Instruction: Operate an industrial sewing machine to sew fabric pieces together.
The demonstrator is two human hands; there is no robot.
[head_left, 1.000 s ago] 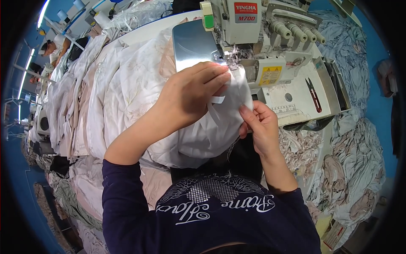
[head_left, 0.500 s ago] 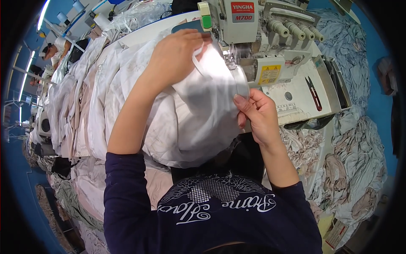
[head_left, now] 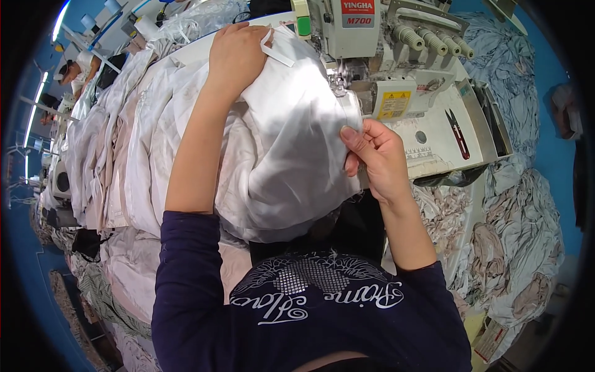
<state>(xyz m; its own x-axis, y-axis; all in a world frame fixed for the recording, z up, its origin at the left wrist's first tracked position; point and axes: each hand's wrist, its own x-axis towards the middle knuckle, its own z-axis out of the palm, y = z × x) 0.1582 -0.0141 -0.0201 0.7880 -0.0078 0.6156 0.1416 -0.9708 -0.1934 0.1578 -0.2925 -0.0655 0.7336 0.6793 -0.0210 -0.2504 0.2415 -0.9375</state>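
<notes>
A sheer white fabric piece [head_left: 282,155] drapes from the sewing machine's needle area down toward my lap. My right hand [head_left: 381,158] pinches its right edge between thumb and fingers, just in front of the presser foot [head_left: 339,84]. My left hand [head_left: 235,62] lies over the far left part of the fabric, with its fingers closed on it and the fingertips partly hidden. From beside those fingers a narrow white strip [head_left: 279,57] hangs in a bend. The overlock sewing machine [head_left: 358,40] stands beyond the fabric, its lamp lighting the cloth brightly.
Red-handled thread snips [head_left: 457,133] lie on the machine bed right of my right hand. White and pale pink garments [head_left: 142,149] are heaped at the left. Crumpled grey fabric [head_left: 520,229] piles up at the right. Another person [head_left: 80,68] is far off at the left.
My left hand has moved left and away from me, drawing the fabric and its strip along and spreading the cloth flatter. My right hand stays at nearly the same place, still pinching the edge.
</notes>
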